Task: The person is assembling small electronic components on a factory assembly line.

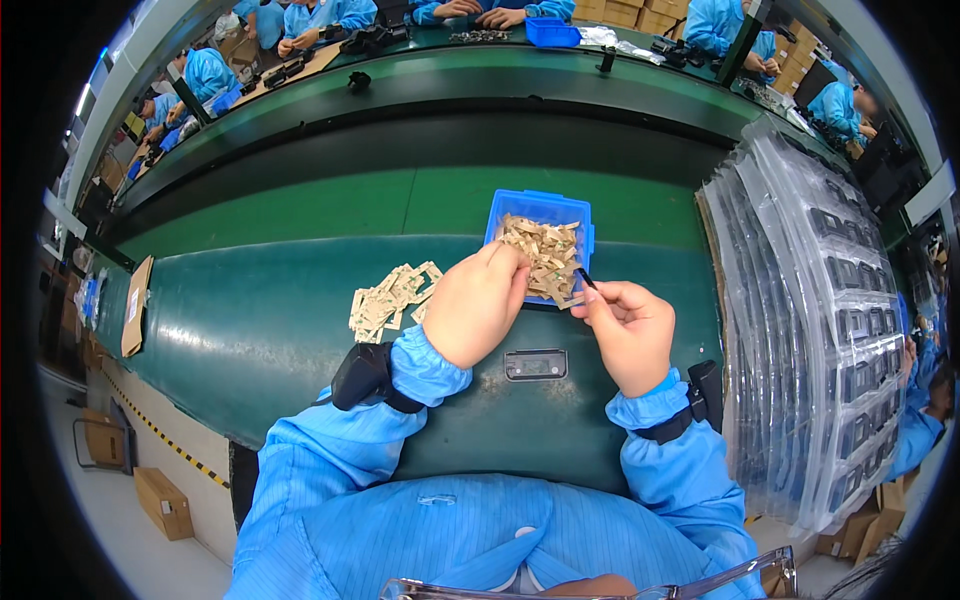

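My left hand [478, 305] reaches over the near left edge of a blue plastic bin [587, 220]. Its fingers are pinched together, and whatever lies between them is hidden. Inside the bin is a heap of small tan paper-like strips [548, 245]. At the bin's near right corner, my right hand [632, 335] grips a thin black stick-like tool [586, 278] between thumb and fingers. A tan strip shows close to those fingertips. Between my wrists, a small dark rectangular part with a grey face [535, 365] lies flat on the green table [250, 310].
Flat tan pieces with green marks [390, 300] lie in a pile left of the bin. Tall stacked clear plastic trays [800, 320] holding dark frames stand at the right. A cardboard piece [136, 306] leans at the left edge. Several people in blue work across a far bench [440, 65].
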Motion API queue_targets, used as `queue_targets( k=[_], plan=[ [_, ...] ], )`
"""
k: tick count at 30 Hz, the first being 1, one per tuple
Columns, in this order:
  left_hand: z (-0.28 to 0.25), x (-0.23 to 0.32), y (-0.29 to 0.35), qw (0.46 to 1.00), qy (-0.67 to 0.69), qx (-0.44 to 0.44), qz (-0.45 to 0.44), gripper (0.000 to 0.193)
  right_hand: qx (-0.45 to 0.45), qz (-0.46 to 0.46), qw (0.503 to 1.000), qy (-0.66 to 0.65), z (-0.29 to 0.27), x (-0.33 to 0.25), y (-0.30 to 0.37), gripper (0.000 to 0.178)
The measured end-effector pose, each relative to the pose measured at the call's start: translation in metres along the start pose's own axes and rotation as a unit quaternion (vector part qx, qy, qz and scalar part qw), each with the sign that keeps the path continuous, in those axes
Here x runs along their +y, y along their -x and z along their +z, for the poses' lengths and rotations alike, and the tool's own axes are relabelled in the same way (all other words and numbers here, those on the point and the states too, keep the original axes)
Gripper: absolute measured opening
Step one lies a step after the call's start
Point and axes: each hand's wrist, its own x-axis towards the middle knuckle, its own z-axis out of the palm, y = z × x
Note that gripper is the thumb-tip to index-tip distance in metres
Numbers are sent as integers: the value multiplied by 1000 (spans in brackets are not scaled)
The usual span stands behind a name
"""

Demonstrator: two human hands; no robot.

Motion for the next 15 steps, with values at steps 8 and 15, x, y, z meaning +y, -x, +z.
queue_targets(
  k=[8,15],
  plan=[
    [-9,16,1,955,232,-64,-171,18,-23,83,992,-95,1,-3,-1,10],
    [-8,11,-3,966,251,-52,-36,24,-101,28,992,-66,4,-7,3,32]
  ],
)
